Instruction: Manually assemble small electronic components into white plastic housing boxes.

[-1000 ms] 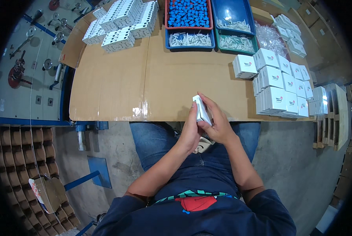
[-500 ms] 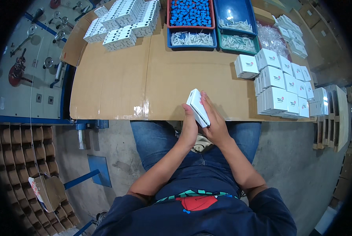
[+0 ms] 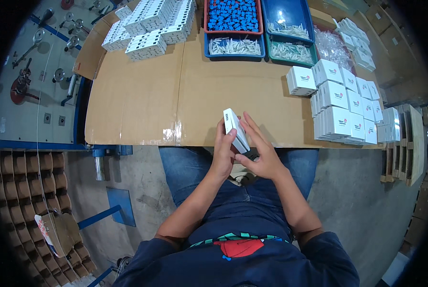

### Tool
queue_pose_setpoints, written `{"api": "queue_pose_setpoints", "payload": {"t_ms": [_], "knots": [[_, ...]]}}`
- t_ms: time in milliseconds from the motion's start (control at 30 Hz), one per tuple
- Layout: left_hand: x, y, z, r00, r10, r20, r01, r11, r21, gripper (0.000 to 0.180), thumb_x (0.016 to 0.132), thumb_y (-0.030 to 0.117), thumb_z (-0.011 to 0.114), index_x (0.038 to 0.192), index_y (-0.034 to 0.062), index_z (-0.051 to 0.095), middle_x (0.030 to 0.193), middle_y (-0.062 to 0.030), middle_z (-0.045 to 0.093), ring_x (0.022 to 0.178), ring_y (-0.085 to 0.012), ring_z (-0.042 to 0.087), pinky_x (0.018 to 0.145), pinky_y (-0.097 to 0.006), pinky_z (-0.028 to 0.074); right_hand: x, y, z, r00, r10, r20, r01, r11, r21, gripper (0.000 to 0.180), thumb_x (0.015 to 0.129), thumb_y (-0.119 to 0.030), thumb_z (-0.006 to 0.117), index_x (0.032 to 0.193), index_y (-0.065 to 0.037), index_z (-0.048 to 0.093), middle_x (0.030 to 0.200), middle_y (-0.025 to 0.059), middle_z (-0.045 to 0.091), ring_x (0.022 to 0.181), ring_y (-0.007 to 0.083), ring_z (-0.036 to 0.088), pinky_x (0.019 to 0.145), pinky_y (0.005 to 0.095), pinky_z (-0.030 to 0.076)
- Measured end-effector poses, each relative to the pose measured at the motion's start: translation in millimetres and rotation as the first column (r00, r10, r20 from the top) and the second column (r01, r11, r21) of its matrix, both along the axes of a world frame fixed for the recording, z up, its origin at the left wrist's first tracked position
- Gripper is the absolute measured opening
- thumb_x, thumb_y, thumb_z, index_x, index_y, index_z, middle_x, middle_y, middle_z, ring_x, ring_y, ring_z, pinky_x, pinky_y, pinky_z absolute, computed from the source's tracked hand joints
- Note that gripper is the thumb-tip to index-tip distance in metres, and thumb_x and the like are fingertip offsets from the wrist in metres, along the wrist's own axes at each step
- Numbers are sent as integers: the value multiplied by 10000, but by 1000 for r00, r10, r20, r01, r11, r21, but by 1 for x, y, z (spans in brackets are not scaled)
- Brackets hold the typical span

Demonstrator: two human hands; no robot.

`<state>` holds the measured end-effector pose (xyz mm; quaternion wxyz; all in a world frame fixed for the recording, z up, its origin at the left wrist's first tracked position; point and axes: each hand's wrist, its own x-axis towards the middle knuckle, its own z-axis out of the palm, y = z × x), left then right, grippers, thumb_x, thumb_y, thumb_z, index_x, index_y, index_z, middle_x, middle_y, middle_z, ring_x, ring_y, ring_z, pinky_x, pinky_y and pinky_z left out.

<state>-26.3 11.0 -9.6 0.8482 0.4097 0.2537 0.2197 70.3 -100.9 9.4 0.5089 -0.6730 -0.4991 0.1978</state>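
Note:
A flat white block-like piece [image 3: 233, 125] stands tilted over the near edge of the cardboard-covered table. My left hand [image 3: 222, 155] grips it, with the thumb on its near face and the fingers behind. Just to its right is my right hand [image 3: 266, 161], fingers stretched and spread, the thumb reaching under the block's lower end. Whether the right fingertips touch the block's side I cannot tell. The block's far side is hidden by my left fingers.
Stacked white boxes [image 3: 336, 121] stand at the right. White socket-like blocks [image 3: 146, 48] are piled at the far left. A red tray [image 3: 205, 19] of blue pieces and a blue tray [image 3: 233, 58] of white plugs sit at the back, beside a green tray [image 3: 290, 62].
My right hand has opened away from the block, its fingers spreading. The block has shifted slightly left and turned more upright in my left hand.

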Motion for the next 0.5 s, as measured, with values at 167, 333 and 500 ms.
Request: {"api": "queue_pose_setpoints", "payload": {"t_ms": [167,333,500], "knots": [[-2,-11,1,994,-93,57,97,993,-73,685,946,299,535,1570,124,313,1451,-124,492,1345,-264,513,1134,-409,424,4,10,-10,998,-31,-62,38,992,116,880,970,-587,620,1574,-6,353,1644,236,334,1519,383,348,1221,474,302],[6,-25,8,990,-139,-4,135,969,-206,609,1106,478,404,1612,171,259,1488,-97,452,1381,-239,477,1156,-382,406,6,8,-21,992,-100,71,84,975,207,884,958,-606,618,1550,11,392,1570,255,406,1426,422,441,1163,476,387],[5,-30,18,982,-173,-70,158,970,-183,637,1119,527,338,1614,132,268,1507,-89,448,1388,-216,470,1145,-377,413,9,6,-22,986,-123,112,88,957,275,841,969,-616,592,1506,18,462,1535,270,431,1372,432,484,1131,481,414]]}}
